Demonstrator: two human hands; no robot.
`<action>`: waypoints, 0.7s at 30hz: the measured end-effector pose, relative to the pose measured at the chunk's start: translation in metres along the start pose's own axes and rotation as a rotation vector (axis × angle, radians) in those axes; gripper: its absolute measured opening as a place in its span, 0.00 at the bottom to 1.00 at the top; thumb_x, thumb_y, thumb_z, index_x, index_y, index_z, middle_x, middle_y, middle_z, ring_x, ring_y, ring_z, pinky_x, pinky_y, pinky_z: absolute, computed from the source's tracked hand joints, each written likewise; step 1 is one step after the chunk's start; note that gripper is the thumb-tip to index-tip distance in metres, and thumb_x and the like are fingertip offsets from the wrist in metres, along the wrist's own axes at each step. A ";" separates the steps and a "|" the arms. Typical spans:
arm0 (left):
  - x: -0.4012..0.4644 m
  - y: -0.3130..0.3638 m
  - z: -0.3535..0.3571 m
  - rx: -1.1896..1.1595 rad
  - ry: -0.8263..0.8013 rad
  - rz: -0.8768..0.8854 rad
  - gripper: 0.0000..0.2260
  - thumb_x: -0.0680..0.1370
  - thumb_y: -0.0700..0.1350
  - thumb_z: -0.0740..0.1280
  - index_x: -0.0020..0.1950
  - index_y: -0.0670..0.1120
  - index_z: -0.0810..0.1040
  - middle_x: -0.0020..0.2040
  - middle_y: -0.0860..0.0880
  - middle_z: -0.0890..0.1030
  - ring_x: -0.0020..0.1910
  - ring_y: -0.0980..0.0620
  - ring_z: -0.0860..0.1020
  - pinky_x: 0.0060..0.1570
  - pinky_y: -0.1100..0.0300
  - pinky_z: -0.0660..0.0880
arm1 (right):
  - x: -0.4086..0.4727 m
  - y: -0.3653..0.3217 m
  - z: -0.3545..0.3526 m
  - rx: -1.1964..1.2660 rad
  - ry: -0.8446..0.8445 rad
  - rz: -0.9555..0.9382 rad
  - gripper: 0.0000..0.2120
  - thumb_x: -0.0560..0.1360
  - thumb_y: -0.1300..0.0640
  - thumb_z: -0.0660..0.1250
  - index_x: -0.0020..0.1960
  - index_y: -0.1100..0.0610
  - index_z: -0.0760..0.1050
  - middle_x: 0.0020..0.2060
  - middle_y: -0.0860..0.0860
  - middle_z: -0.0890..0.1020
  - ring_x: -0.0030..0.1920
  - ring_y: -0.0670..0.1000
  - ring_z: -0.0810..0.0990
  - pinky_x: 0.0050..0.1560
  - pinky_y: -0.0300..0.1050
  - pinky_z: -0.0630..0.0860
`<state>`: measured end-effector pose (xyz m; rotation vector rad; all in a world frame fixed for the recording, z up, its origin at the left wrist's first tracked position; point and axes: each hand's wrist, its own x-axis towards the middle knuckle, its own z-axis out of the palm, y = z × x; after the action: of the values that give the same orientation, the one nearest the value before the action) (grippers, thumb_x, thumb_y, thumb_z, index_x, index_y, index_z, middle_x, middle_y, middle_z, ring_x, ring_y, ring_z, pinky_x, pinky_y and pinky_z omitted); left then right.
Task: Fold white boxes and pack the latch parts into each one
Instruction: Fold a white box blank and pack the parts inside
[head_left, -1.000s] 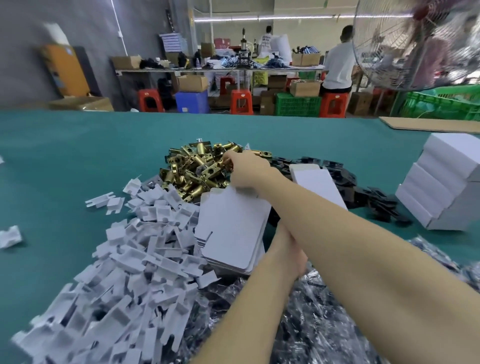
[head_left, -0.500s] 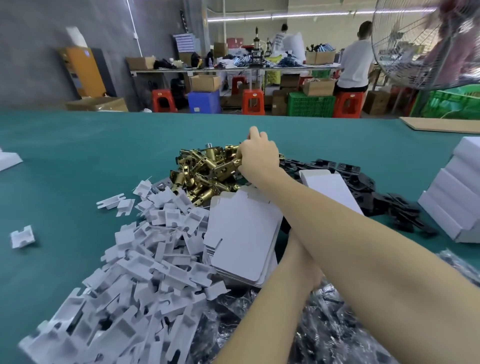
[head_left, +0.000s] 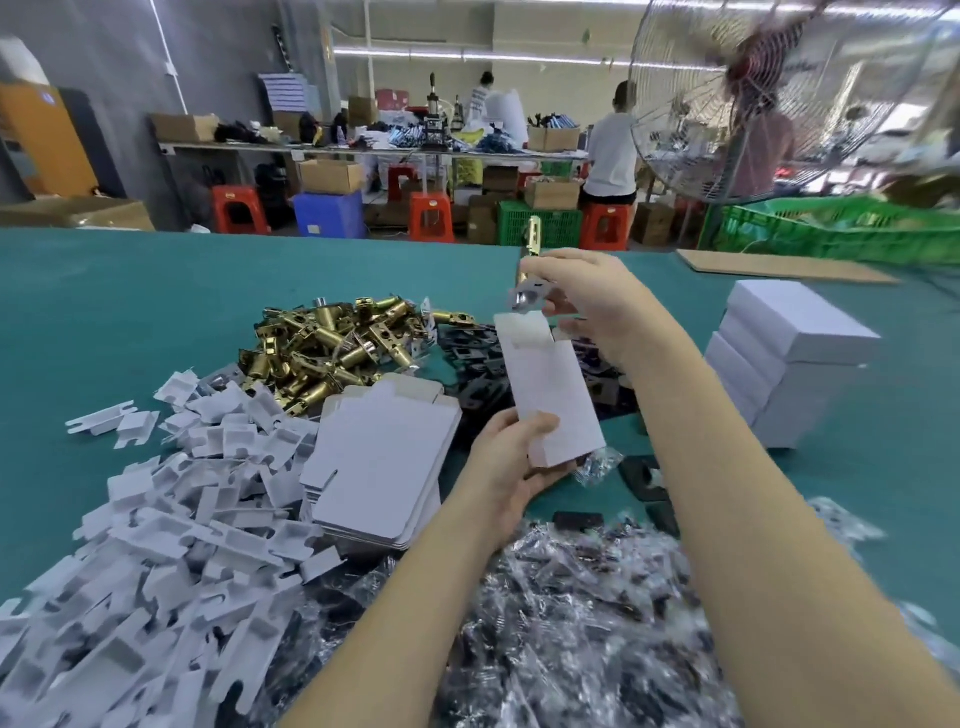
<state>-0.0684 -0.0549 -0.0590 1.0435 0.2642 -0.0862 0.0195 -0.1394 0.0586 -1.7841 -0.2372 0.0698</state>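
While gripping the box (head_left: 550, 400) by its lower end, left hand (head_left: 506, 467); above its open top, right hand (head_left: 587, 301) pinching a latch (head_left: 530, 270).

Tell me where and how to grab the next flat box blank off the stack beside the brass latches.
Take the top blank of the flat stack by its near right corner, coming in from the right, probably with the left hand once free. That edge overhangs bare table; the left side is crowded by white inserts and the far side by brass latches.
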 end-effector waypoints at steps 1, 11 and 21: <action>0.000 -0.001 -0.001 0.006 -0.017 0.006 0.11 0.80 0.37 0.67 0.62 0.43 0.74 0.60 0.43 0.79 0.57 0.42 0.80 0.59 0.46 0.81 | -0.007 0.002 -0.012 0.057 0.002 0.021 0.05 0.78 0.52 0.71 0.48 0.53 0.82 0.42 0.49 0.82 0.32 0.46 0.77 0.32 0.39 0.71; 0.001 -0.003 -0.004 0.085 -0.098 0.051 0.16 0.78 0.33 0.68 0.63 0.46 0.76 0.59 0.44 0.83 0.59 0.42 0.82 0.52 0.53 0.82 | -0.047 0.022 -0.055 0.144 0.166 -0.108 0.16 0.76 0.60 0.74 0.59 0.54 0.72 0.46 0.55 0.87 0.35 0.50 0.87 0.38 0.41 0.82; -0.001 -0.002 -0.006 0.101 -0.203 0.054 0.21 0.76 0.32 0.70 0.66 0.47 0.79 0.62 0.43 0.83 0.61 0.43 0.81 0.53 0.53 0.81 | -0.058 0.020 -0.062 0.130 0.226 -0.152 0.20 0.75 0.57 0.77 0.58 0.51 0.67 0.38 0.58 0.87 0.33 0.52 0.87 0.36 0.42 0.82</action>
<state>-0.0706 -0.0506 -0.0633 1.1326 0.0475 -0.1567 -0.0237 -0.2142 0.0483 -1.6239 -0.2003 -0.2196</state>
